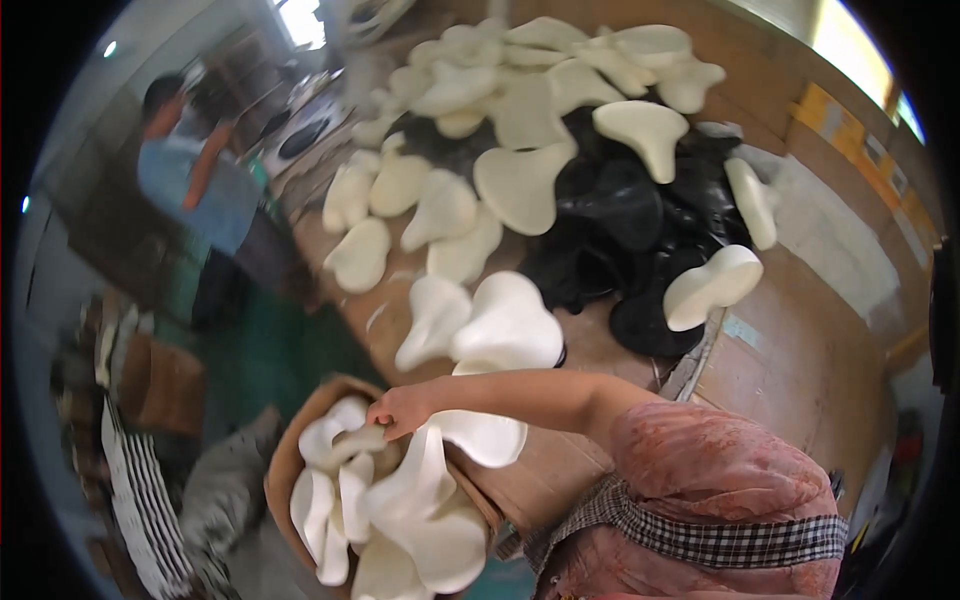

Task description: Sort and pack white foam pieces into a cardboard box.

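Observation:
My right hand [403, 408] reaches across to the left, over a brown open carton [283, 460]. Its fingers are closed on the edge of a cream saddle-shaped foam pad [358, 440]. Several more pads, such as a large one [440, 545], lie tumbled in the carton. Against its right side, partly under my forearm, rests a white pad [487, 438]. Just beyond the forearm, a bright white pad [508, 320] sits on the brown tabletop [560, 490]. My left hand is out of the picture.
A large heap of cream pads [525, 110] covers the table's far side. Glossy black saddle-shaped pieces [610, 215] lie among them. A person in a blue shirt [200, 190] stands at the far left. Grey sacking [230, 480] and striped material [140, 490] are left of the carton.

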Action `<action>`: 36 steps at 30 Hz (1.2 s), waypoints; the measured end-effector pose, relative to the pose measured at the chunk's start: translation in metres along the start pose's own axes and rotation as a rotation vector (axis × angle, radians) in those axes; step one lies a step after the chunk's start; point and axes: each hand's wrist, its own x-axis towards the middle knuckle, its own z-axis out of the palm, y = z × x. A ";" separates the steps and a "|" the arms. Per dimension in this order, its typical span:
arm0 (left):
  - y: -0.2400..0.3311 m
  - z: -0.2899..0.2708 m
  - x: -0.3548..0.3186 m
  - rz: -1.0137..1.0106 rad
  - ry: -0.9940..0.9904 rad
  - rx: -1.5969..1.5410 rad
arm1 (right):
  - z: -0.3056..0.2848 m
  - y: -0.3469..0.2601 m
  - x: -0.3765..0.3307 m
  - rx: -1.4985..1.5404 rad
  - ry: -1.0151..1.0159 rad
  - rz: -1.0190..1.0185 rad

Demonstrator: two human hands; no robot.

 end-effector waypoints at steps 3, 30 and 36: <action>0.066 0.040 0.006 0.193 -0.011 0.064 | -0.107 0.011 -0.095 -0.088 0.288 -0.019; 0.219 0.922 -0.449 -0.816 -1.203 -0.047 | -0.584 0.248 -0.705 -0.487 1.997 0.740; 0.240 0.949 -0.418 -0.390 -1.183 -0.308 | -0.588 0.233 -0.639 -0.762 1.872 0.843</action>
